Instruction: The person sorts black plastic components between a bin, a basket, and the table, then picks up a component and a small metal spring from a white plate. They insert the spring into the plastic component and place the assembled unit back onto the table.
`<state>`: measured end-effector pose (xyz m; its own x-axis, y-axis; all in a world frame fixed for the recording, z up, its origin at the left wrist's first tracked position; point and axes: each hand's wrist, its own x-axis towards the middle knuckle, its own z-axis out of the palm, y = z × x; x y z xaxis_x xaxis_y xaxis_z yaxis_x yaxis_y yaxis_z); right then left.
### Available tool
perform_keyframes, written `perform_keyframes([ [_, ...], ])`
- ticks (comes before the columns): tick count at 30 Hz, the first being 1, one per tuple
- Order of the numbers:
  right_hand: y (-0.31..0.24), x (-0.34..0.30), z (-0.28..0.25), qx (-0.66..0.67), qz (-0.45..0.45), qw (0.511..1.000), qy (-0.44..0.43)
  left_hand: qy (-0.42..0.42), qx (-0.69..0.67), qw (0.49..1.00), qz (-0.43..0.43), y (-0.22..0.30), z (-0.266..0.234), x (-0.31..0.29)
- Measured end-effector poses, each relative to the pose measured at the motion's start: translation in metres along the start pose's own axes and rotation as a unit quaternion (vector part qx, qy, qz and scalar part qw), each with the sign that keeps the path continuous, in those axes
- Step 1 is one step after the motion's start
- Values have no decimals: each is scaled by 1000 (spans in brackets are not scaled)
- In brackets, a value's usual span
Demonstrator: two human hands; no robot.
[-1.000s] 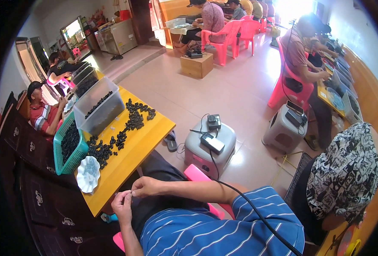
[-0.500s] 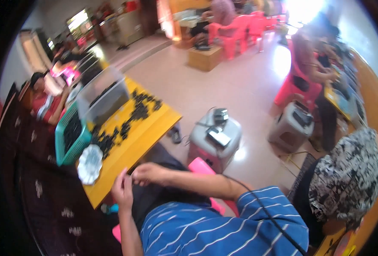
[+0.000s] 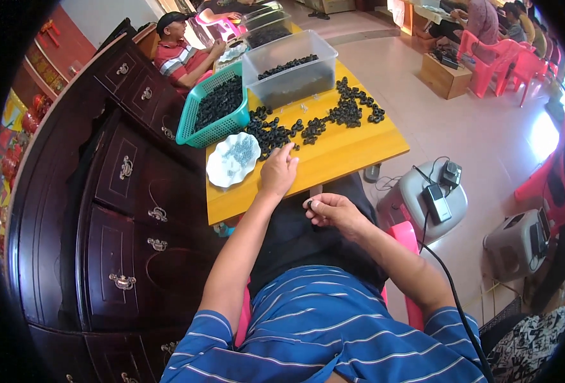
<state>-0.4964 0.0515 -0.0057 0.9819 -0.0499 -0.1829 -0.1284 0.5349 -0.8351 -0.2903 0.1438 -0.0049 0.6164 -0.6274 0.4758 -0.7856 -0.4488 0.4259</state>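
Small black ring-like parts [image 3: 276, 137] lie loose in a heap across the yellow table. My left hand [image 3: 280, 171] reaches over the table's near edge, its stretched fingertips at the near side of that heap. No part shows in its fingers. In front of my lap, just off the table edge, my right hand [image 3: 335, 209] pinches a small black part [image 3: 308, 204] between thumb and fingertips. Left of my left hand stands a white scalloped dish [image 3: 216, 167] with small clear pieces [image 3: 241, 150] in it. A few clear pieces also lie on the table [image 3: 353, 148] behind the heap.
Behind the dish is a green basket [image 3: 185, 125] of black parts, beside a clear plastic bin [image 3: 295, 80] holding more. A dark cabinet [image 3: 120, 223] stands left. A grey stool [image 3: 445, 214] with cabled devices is to the right. A person in red [image 3: 183, 60] sits beyond the table.
The view has swung left. My hands, close together before, are now apart: the left has reached forward to the heap, while the right stays near my lap.
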Motion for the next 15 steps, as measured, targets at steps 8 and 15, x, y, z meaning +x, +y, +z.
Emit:
perform_keyframes([
  [8,2,1,2,12,3,1000,5,0,58,998,37,-1,12,17],
  [15,5,3,-2,-13,14,1000,-12,2,57,995,84,6,2,-5],
])
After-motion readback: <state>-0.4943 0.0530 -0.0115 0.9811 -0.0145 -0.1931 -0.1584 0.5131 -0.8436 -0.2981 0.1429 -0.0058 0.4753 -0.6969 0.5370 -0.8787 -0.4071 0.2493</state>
